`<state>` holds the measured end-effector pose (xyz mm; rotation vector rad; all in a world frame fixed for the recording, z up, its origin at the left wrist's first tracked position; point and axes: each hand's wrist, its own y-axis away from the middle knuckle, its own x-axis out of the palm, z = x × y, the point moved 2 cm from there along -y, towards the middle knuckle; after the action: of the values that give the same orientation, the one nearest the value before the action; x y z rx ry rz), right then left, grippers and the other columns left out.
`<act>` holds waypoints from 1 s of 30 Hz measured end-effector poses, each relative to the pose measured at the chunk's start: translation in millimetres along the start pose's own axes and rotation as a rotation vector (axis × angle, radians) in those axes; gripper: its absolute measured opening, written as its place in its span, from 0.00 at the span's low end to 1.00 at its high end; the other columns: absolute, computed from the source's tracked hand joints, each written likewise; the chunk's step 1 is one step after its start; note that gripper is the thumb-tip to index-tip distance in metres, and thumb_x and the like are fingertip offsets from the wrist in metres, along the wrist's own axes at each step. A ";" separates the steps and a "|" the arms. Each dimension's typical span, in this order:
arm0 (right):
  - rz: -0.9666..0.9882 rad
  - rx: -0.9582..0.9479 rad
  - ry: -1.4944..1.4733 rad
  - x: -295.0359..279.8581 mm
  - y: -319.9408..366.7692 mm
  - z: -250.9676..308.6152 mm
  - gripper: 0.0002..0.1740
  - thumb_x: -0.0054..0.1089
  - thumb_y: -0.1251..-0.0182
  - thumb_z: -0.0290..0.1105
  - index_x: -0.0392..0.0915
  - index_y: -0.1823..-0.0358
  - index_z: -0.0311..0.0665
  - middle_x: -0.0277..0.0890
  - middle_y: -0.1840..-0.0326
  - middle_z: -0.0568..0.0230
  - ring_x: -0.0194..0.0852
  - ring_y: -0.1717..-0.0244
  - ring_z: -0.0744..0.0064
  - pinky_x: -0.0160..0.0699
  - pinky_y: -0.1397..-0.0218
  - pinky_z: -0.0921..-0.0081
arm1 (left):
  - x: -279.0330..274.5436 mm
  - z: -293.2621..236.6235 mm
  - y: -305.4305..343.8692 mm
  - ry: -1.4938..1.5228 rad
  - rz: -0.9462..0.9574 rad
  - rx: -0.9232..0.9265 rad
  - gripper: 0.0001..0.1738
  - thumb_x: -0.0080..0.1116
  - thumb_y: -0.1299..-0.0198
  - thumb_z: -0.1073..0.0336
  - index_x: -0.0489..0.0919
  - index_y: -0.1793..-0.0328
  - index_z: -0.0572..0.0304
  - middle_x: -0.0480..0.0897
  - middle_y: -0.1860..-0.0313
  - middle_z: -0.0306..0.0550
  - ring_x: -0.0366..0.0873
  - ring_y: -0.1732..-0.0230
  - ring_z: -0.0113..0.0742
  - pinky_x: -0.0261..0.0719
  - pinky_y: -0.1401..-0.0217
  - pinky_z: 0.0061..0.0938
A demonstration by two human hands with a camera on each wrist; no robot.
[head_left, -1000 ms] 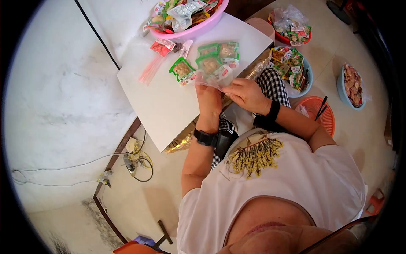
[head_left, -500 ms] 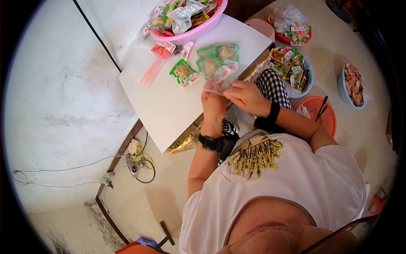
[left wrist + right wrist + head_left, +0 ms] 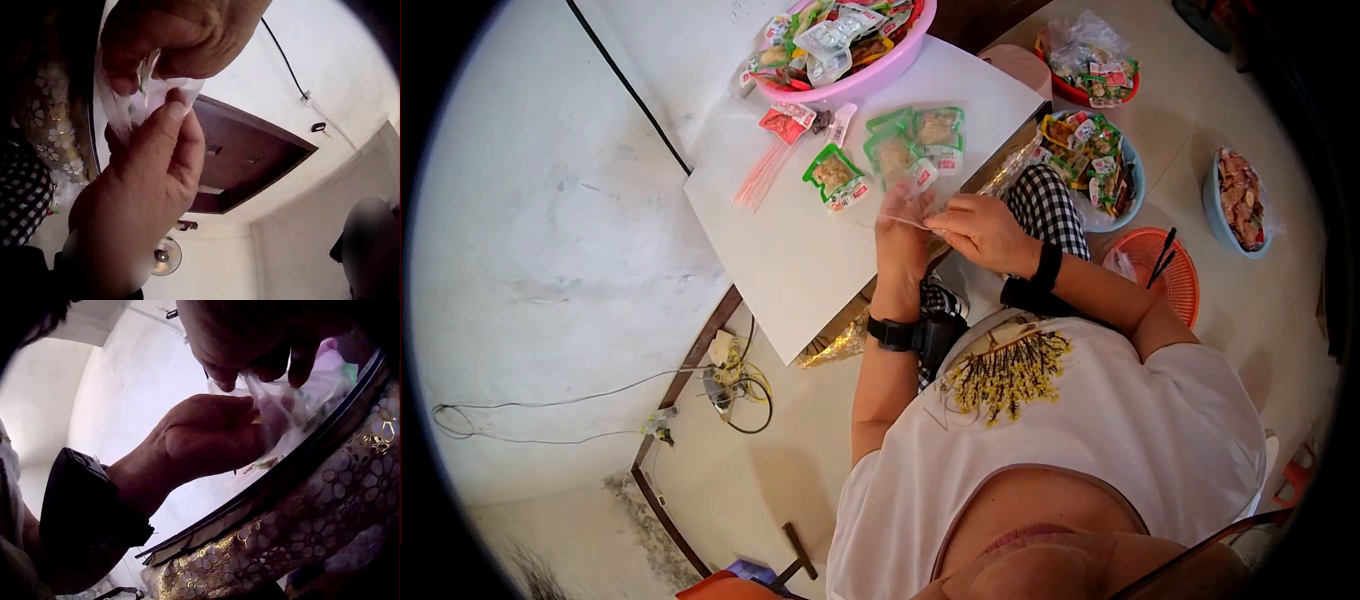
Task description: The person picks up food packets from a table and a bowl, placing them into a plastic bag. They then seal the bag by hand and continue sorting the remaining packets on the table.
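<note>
A thin clear plastic bag point(image 3: 907, 207) is held between both hands at the near edge of the white board point(image 3: 800, 250). My left hand point(image 3: 903, 235), with a black watch on its wrist, pinches one side of the bag point(image 3: 275, 409). My right hand point(image 3: 982, 228) pinches the other side with thumb and fingers point(image 3: 164, 119). Just beyond the hands, several green snack packets point(image 3: 900, 150) lie flat on the board. Whether anything is inside the bag I cannot tell.
A pink basin point(image 3: 870, 72) full of packets stands at the board's far end, with a red packet point(image 3: 786, 120) and pink strips point(image 3: 755, 172) beside it. On the floor to the right are a blue bowl point(image 3: 1130, 195), a red bowl point(image 3: 1100, 98), an orange basket point(image 3: 1178, 285) and another bowl point(image 3: 1212, 210). Cables point(image 3: 735, 385) lie at the left.
Both hands kept their hold on the bag. It has come back off the green packets towards the board's near edge, and my left forearm has shifted slightly to the right.
</note>
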<state>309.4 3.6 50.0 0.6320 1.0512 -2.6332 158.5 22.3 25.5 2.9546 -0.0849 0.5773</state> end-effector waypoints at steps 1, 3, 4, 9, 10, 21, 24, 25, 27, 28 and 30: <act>-0.007 -0.005 -0.006 0.1 -0.1 0.8 0.09 0.61 0.41 0.28 0.82 0.58 0.41 0.73 0.70 0.62 0.75 0.68 0.57 0.74 0.67 0.63 | -0.4 2.7 -0.1 0.034 -0.008 0.010 0.23 0.45 0.28 0.66 0.64 0.29 0.62 0.69 0.34 0.55 0.71 0.38 0.44 0.76 0.42 0.39; -0.011 -0.010 -0.001 0.2 0.2 0.8 0.10 0.61 0.41 0.27 0.82 0.58 0.41 0.73 0.70 0.62 0.75 0.68 0.57 0.74 0.67 0.63 | 3.5 4.3 -0.9 0.103 -0.023 0.031 0.22 0.47 0.29 0.67 0.66 0.31 0.62 0.71 0.36 0.53 0.72 0.39 0.42 0.76 0.42 0.36; -0.007 -0.010 0.010 0.5 0.8 0.0 0.10 0.61 0.41 0.27 0.82 0.57 0.42 0.73 0.70 0.62 0.75 0.68 0.57 0.74 0.67 0.63 | 4.8 2.3 -3.8 0.157 -0.018 0.032 0.22 0.48 0.30 0.67 0.66 0.31 0.61 0.71 0.37 0.52 0.72 0.40 0.41 0.76 0.43 0.35; -0.009 -0.023 0.026 -3.0 -0.1 0.7 0.10 0.61 0.41 0.27 0.82 0.57 0.42 0.73 0.70 0.61 0.74 0.69 0.57 0.73 0.68 0.63 | 24.5 -21.7 -16.7 0.224 -0.139 0.079 0.22 0.50 0.30 0.67 0.66 0.31 0.59 0.73 0.41 0.48 0.73 0.43 0.39 0.75 0.46 0.28; -0.019 -0.026 0.026 -3.7 -0.7 0.7 0.10 0.61 0.41 0.27 0.82 0.57 0.42 0.72 0.71 0.61 0.74 0.69 0.57 0.73 0.68 0.63 | 23.4 -19.7 -21.0 0.170 -0.142 0.109 0.21 0.48 0.30 0.68 0.66 0.33 0.60 0.73 0.43 0.48 0.73 0.44 0.40 0.75 0.46 0.30; -0.022 -0.045 0.038 -8.3 -1.7 0.0 0.09 0.62 0.42 0.28 0.81 0.59 0.42 0.71 0.73 0.61 0.74 0.71 0.56 0.72 0.71 0.63 | -43.5 44.5 -67.9 -0.291 0.075 0.277 0.24 0.53 0.34 0.65 0.66 0.33 0.63 0.75 0.47 0.51 0.76 0.49 0.44 0.76 0.46 0.35; -0.021 -0.052 0.042 -7.1 -1.7 1.3 0.09 0.62 0.42 0.28 0.81 0.59 0.42 0.72 0.72 0.61 0.74 0.71 0.56 0.72 0.70 0.63 | -17.0 44.4 -72.7 0.445 -0.056 0.201 0.31 0.54 0.37 0.64 0.62 0.29 0.65 0.76 0.50 0.57 0.77 0.53 0.49 0.77 0.51 0.35; -0.017 -0.051 0.040 -6.9 -1.9 1.4 0.09 0.62 0.42 0.28 0.81 0.59 0.42 0.72 0.72 0.61 0.75 0.70 0.56 0.72 0.70 0.63 | -19.6 35.1 -75.2 -0.085 -0.059 0.350 0.32 0.54 0.37 0.63 0.61 0.28 0.64 0.76 0.50 0.58 0.77 0.53 0.51 0.77 0.52 0.37; -0.006 -0.045 0.034 -6.4 -1.7 2.0 0.09 0.61 0.41 0.28 0.82 0.59 0.42 0.73 0.71 0.61 0.75 0.70 0.56 0.72 0.69 0.63 | -24.4 18.8 -75.9 -0.984 -0.088 0.506 0.35 0.54 0.38 0.63 0.58 0.26 0.63 0.77 0.51 0.60 0.78 0.53 0.53 0.78 0.54 0.40; 0.002 -0.040 0.030 -6.3 -1.4 2.3 0.09 0.61 0.41 0.28 0.82 0.58 0.41 0.74 0.71 0.61 0.75 0.69 0.55 0.73 0.69 0.63 | -24.2 15.5 -74.2 -1.342 -0.128 0.541 0.36 0.54 0.39 0.63 0.57 0.25 0.62 0.77 0.51 0.61 0.78 0.53 0.54 0.78 0.55 0.41; 0.016 -0.033 0.035 -6.5 -0.7 2.9 0.09 0.61 0.40 0.28 0.82 0.58 0.41 0.74 0.70 0.60 0.75 0.69 0.55 0.73 0.69 0.63 | -6.3 -3.0 -56.2 -1.700 -0.277 0.407 0.36 0.54 0.38 0.64 0.56 0.25 0.61 0.78 0.51 0.59 0.80 0.53 0.54 0.79 0.57 0.42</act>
<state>314.0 2.4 55.4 0.6789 1.0923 -2.5951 156.0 78.5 19.4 2.6687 0.2977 -2.0927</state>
